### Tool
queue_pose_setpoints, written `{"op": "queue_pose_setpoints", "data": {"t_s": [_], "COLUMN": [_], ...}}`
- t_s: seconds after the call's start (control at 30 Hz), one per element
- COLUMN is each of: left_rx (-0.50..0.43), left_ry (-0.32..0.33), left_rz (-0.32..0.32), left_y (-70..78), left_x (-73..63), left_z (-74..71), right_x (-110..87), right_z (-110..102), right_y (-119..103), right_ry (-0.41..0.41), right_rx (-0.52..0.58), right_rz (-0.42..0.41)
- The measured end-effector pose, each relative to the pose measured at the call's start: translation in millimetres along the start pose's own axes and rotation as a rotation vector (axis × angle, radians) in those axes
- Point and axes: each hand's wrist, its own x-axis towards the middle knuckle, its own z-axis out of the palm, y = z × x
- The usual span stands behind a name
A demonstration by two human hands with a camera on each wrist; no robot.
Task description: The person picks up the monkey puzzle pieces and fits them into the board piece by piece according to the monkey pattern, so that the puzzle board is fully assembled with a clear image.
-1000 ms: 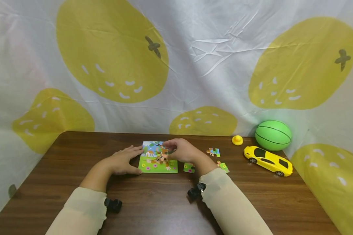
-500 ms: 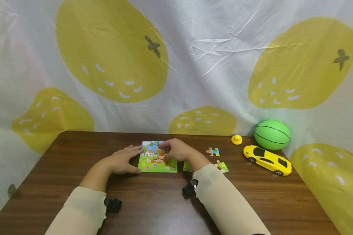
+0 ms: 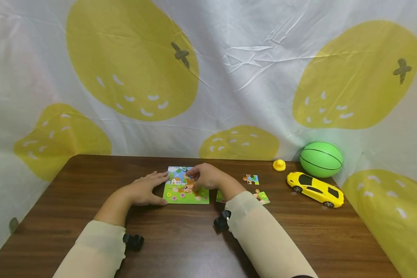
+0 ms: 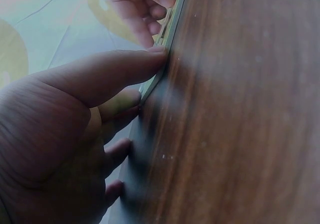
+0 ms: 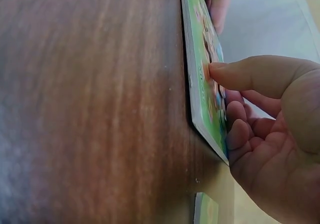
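A square jigsaw puzzle board (image 3: 178, 199) with a cartoon monkey, a house and flowers lies flat on the table. My left hand (image 3: 144, 190) rests at its left side, fingers stretched out. In the left wrist view, the thumb (image 4: 145, 62) touches the board's edge. Over the board's upper right part, my right hand (image 3: 210, 177) holds a puzzle piece (image 3: 189, 181) between thumb and index finger, against the picture. The right wrist view shows the thumb (image 5: 225, 74) on the picture surface and the other fingers curled behind. That piece is largely covered by the hand.
Right of the board lie loose puzzle pieces: one at the back (image 3: 251, 179), one in front (image 3: 262, 197), and one partly under the right wrist (image 3: 220, 197). Farther right are a yellow toy car (image 3: 315, 189), a rubber duck (image 3: 279, 165) and a green ball (image 3: 321, 159).
My right hand has shifted slightly left over the board, its thumb and index finger moving in onto the monkey picture. My left hand has stayed in place.
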Motion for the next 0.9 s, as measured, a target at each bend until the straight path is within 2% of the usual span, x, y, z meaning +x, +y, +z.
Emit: {"op": "queue_pose_setpoints", "data": {"t_s": [0.47,0.9], "left_rx": [0.01,-0.005], "left_ry": [0.001,-0.002], "left_rz": [0.001,-0.003], "left_y": [-0.5,0.7], "left_x": [0.6,-1.3], "left_z": [0.4,0.0], "right_x": [-0.7,-0.3], "right_z": [0.3,6.8], "right_y": [0.3,-3.0], "right_ry": [-0.018,0.023], "right_rx": [0.066,0.011], "right_rz": [0.008,-0.009]}}
